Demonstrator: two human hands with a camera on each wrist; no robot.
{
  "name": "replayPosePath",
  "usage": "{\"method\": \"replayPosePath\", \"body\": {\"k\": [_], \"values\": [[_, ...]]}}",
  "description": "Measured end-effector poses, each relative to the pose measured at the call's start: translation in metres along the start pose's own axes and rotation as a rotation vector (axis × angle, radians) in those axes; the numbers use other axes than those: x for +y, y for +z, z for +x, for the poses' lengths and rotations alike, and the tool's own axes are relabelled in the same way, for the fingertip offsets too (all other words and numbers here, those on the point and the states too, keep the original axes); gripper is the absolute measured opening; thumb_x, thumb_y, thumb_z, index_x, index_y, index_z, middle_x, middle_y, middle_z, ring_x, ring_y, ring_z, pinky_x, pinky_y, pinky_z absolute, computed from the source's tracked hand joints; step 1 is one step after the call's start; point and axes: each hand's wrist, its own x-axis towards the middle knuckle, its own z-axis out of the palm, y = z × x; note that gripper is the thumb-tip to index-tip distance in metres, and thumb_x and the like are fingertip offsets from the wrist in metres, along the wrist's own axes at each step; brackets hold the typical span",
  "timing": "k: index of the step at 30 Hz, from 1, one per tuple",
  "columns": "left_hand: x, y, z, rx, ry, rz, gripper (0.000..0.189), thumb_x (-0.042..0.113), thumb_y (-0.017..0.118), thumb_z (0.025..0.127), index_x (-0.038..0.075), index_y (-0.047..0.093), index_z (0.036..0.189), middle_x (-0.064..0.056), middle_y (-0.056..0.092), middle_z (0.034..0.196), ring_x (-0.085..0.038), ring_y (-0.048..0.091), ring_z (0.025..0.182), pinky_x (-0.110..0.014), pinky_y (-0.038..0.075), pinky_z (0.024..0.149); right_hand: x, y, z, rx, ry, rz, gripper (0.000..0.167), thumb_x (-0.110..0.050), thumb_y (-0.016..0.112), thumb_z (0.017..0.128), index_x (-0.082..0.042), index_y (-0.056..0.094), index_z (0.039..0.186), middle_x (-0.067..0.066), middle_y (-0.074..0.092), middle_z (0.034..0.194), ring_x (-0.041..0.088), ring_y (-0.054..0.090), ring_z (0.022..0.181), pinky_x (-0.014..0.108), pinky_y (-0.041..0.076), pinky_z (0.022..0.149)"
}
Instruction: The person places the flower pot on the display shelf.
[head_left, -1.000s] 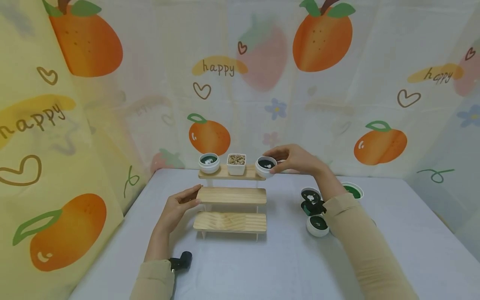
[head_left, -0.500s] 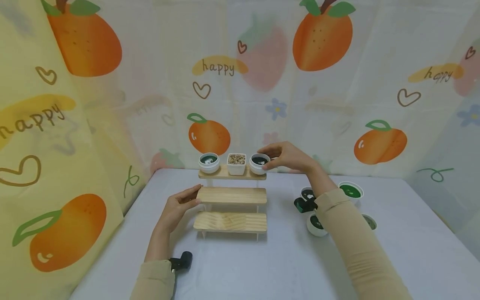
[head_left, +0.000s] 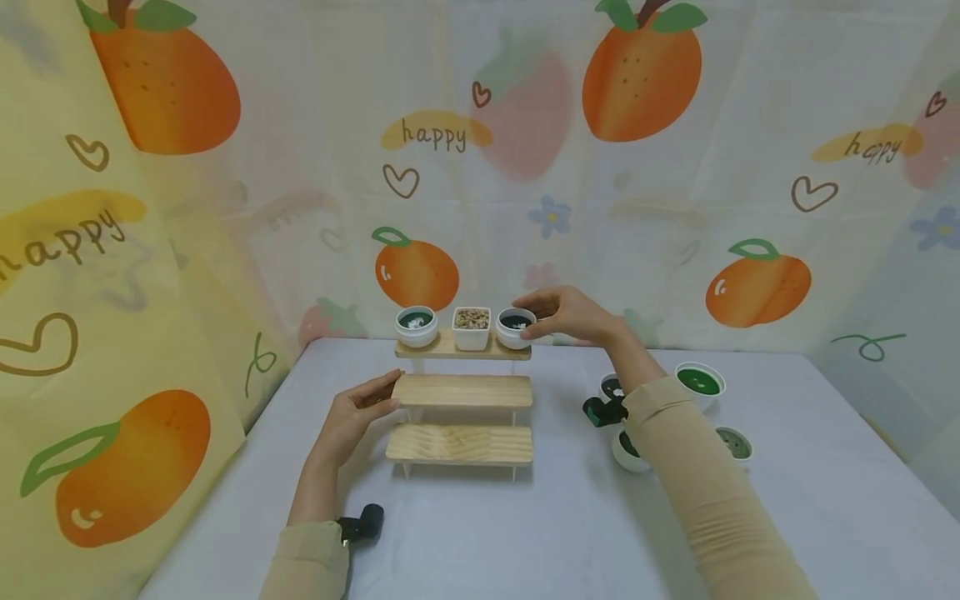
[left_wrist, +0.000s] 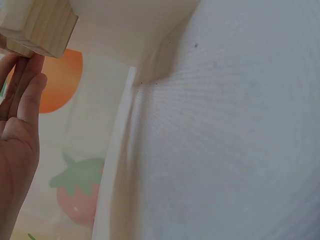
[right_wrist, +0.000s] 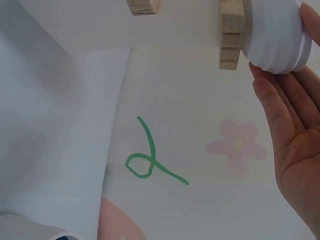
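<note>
A three-tier wooden display stand point(head_left: 463, 392) with pale plank shelves stands on the table. On its top shelf sit a round white bowl with dark green contents point(head_left: 417, 327), a square white bowl of brownish bits point(head_left: 472, 328) and a round white bowl with dark contents point(head_left: 512, 333). My right hand point(head_left: 573, 318) holds this last bowl by its right side, thumb in front and fingers behind. In the right wrist view the bowl point(right_wrist: 275, 37) is right at the shelf end. My left hand point(head_left: 356, 421) touches the left end of the middle shelf with fairly straight fingers.
Right of the stand, several more white bowls stand on the white cloth, among them a green-filled bowl point(head_left: 700, 383) and a grey-green one point(head_left: 735, 444). My right forearm point(head_left: 705, 475) partly covers others. A fruit-printed curtain point(head_left: 637, 192) hangs behind the table.
My right hand has moved the dark-filled bowl left, from the right end of the top shelf further onto it, nearer the square bowl. The left hand stays at the middle shelf.
</note>
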Motion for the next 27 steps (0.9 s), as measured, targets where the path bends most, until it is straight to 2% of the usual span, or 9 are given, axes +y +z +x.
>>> {"method": "replayPosePath", "body": {"k": [16, 27], "values": [[-0.0018, -0.0008, 0.0003, -0.004, 0.008, -0.015, 0.056, 0.020, 0.073, 0.089, 0.010, 0.055, 0.141, 0.000, 0.063, 0.136, 0.008, 0.061, 0.112, -0.010, 0.048, 0.094, -0.0008, 0.0014, 0.0009, 0.007, 0.005, 0.001, 0.061, -0.016, 0.076, 0.086, -0.006, 0.053, 0.141, 0.015, 0.054, 0.146, 0.034, 0.051, 0.136, 0.051, 0.043, 0.112], [-0.0001, 0.0000, -0.0004, -0.006, 0.004, -0.014, 0.057, 0.019, 0.073, 0.089, 0.009, 0.054, 0.142, -0.008, 0.059, 0.141, 0.008, 0.060, 0.112, -0.010, 0.048, 0.094, 0.0037, -0.0024, -0.0035, 0.031, -0.002, 0.031, 0.060, -0.018, 0.077, 0.085, -0.010, 0.054, 0.140, 0.015, 0.053, 0.147, 0.032, 0.051, 0.137, 0.049, 0.042, 0.114]]}}
